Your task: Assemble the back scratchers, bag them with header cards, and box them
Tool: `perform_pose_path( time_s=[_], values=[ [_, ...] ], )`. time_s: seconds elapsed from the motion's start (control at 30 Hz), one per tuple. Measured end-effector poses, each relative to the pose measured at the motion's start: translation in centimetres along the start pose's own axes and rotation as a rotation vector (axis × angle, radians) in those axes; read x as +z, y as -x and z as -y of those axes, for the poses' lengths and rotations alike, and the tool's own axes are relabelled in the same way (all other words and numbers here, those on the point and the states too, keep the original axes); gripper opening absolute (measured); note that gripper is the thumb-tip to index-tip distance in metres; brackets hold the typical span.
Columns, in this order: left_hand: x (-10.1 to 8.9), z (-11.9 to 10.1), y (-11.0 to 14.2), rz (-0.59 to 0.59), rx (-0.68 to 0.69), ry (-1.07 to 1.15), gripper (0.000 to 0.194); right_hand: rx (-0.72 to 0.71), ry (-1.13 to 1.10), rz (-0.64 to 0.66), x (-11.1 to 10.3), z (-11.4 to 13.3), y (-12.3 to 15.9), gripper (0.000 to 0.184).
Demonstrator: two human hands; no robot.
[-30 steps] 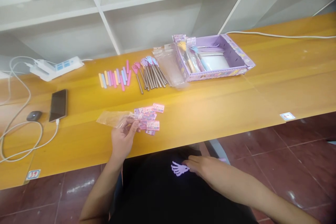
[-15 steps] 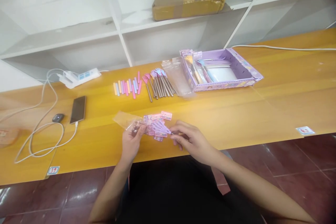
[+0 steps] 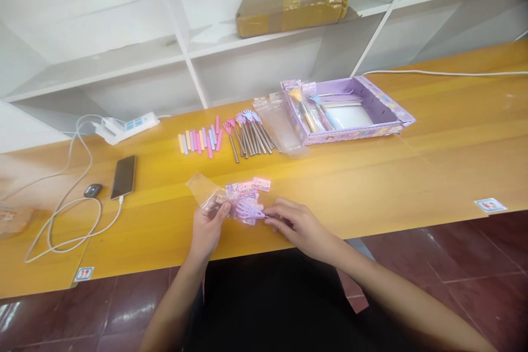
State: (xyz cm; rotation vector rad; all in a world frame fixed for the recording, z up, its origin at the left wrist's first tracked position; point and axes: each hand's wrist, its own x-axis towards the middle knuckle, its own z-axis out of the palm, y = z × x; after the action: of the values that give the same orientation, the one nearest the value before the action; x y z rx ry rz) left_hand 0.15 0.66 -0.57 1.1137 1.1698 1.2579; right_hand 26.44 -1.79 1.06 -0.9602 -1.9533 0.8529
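Desk (image 3: pixel 383 184) at right: wide open passage. Far middle blocked by box (image 3: pixel 358 132), bags (image 3: pixel 278 125), back scratchers (image 3: pixel 256 137). Narrow strip open between back scratchers and cards (image 3: pixel 262 183). Left: phone (image 3: pixel 123 177), looped cable (image 3: pixel 121 202) in way.

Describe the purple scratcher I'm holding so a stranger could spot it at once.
On the table, find the small cards near the front edge. There the right hand holds the purple scratcher, its splayed head facing the clear bag in the left hand. Unlike the bunched scratchers farther back, it is in a hand.
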Motion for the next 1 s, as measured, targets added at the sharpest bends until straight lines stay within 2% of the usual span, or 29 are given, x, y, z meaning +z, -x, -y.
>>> perform_pose_path(
  time_s=[0.13,0.27,0.47,0.6,0.7,0.87,1.0],
  values=[
    [0.4,-0.7,-0.3,-0.013,-0.100,0.198,0.042,-0.017,0.036,-0.067,0.1,-0.1,0.0,0.024],
    [0.5,-0.9,-0.5,-0.073,-0.147,0.256,0.044,-0.034,0.036,-0.084,0.1,-0.2,0.0,0.023],
    [0.6,-0.9,-0.2,0.034,-0.106,0.196,0.039,-0.029,0.013,-0.056,0.4,-0.3,0.2,0.021],
    [0.4,-0.5,0.0,0.053,-0.096,0.139,0.037,-0.027,0.023,-0.055,0.5,-0.3,0.2,0.021],
    [0.1,-0.1,0.1,0.111,-0.067,0.087,0.030,-0.024,0.028,-0.038,0.4,-0.2,0.3,0.021],
    [0.1,0.1,0.4,0.164,-0.031,0.024,0.025,0.096,-0.025,-0.052,1.2,-0.3,0.5,0.021],
    [0.3,0.2,0.7,0.228,-0.066,-0.020,0.027,0.185,-0.145,-0.083,2.3,-0.4,0.6,0.036]
  ],
)
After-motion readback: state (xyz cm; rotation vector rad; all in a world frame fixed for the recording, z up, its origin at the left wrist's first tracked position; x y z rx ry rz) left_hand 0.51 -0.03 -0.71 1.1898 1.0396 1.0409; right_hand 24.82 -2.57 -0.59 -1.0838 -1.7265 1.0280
